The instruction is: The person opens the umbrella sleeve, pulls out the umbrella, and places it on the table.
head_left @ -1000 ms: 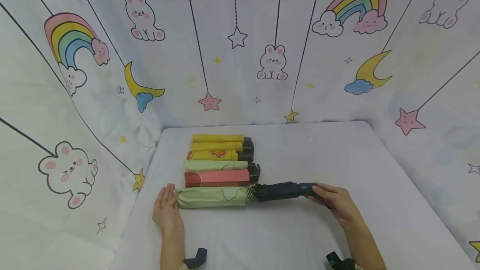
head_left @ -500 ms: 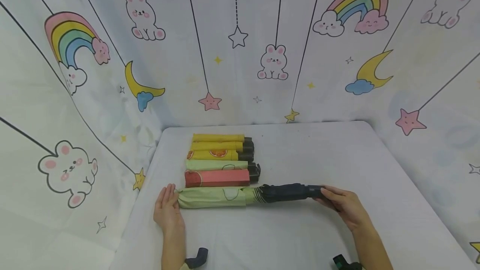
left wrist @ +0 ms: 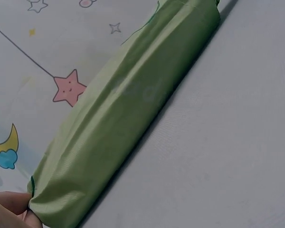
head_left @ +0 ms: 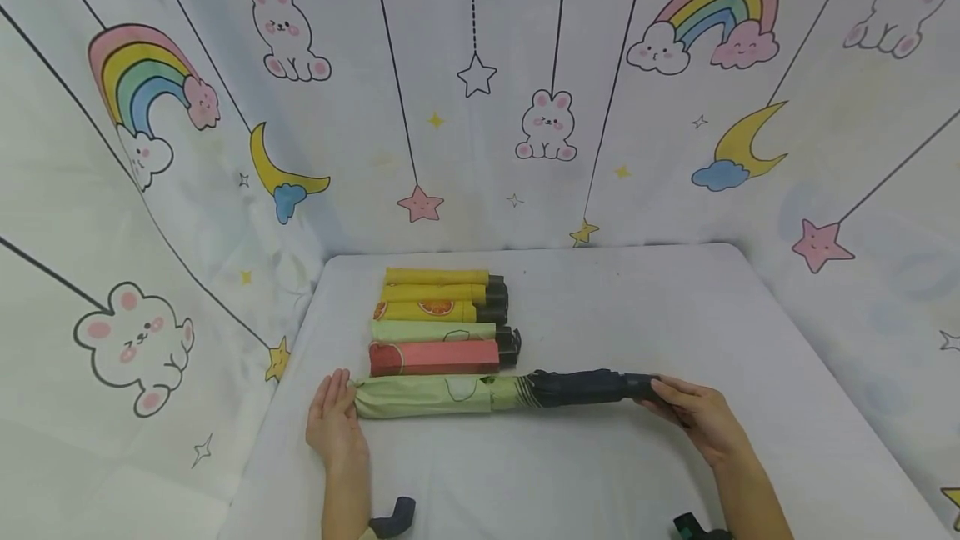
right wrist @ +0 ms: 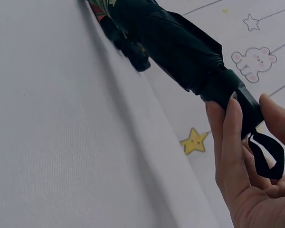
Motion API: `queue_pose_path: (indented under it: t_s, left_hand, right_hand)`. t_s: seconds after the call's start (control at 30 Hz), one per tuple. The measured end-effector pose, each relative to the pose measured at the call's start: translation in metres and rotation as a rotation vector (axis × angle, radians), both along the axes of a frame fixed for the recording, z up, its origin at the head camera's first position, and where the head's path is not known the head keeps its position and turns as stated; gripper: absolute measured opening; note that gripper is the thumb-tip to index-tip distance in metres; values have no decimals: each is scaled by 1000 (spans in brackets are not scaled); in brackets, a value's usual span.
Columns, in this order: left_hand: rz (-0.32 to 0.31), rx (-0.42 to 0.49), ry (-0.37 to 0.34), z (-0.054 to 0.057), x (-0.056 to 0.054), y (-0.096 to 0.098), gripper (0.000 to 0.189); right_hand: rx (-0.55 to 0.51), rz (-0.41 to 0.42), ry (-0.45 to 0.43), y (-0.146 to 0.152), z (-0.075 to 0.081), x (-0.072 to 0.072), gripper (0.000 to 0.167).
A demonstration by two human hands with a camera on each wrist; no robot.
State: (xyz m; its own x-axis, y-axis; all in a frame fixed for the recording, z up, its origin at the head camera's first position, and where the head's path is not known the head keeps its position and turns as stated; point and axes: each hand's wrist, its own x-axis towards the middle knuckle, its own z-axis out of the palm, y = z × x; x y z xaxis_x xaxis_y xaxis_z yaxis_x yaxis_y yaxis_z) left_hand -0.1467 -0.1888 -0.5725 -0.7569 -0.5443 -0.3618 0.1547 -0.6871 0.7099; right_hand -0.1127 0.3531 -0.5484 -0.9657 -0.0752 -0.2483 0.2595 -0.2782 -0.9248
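A dark folded umbrella [head_left: 577, 387] lies lengthwise near me, its left part inside a light green fabric sleeve [head_left: 427, 397]. At the sleeve's left end, my left hand [head_left: 336, 419] pinches the cloth between thumb and fingers; the left wrist view shows the same fingertips on a corner of the sleeve [left wrist: 123, 109]. My right hand [head_left: 705, 415] grips the umbrella's black handle [right wrist: 237, 97] between thumb and fingers. From the handle's end hangs a black strap loop [right wrist: 273, 159]. How far the umbrella reaches inside the sleeve is hidden.
Just behind lies a row of sleeved umbrellas, black handles to the right: a red one [head_left: 435, 357], a light green one [head_left: 427, 331], an orange-slice print one [head_left: 420, 309] and yellow ones [head_left: 435, 277]. They rest on a white-covered table [head_left: 630, 307] before a cartoon-print curtain [head_left: 480, 157].
My right hand has moved to the right with the handle, and more of the umbrella shows outside the sleeve. The left hand has stayed nearly still on the sleeve's end.
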Motion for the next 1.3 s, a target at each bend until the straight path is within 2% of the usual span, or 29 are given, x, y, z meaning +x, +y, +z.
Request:
queue_pose_path:
  t_s: [0.2, 0.67, 0.83, 1.07, 1.3]
  left_hand:
    - [18, -4, 11, -4, -3, 1, 64]
    - [14, 0, -4, -1, -2, 0, 64]
    - [19, 5, -4, -2, -3, 0, 64]
    - [11, 20, 3, -4, -4, 0, 65]
    - [8, 18, 15, -4, -2, 0, 66]
  right_hand:
    - [-21, 10, 15, 9, 0, 1, 26]
    - [38, -19, -50, 19, -5, -2, 22]
    - [104, -52, -79, 20, -12, -3, 16]
    - [309, -56, -102, 24, -21, -6, 44]
    - [381, -86, -109, 25, -27, -5, 51]
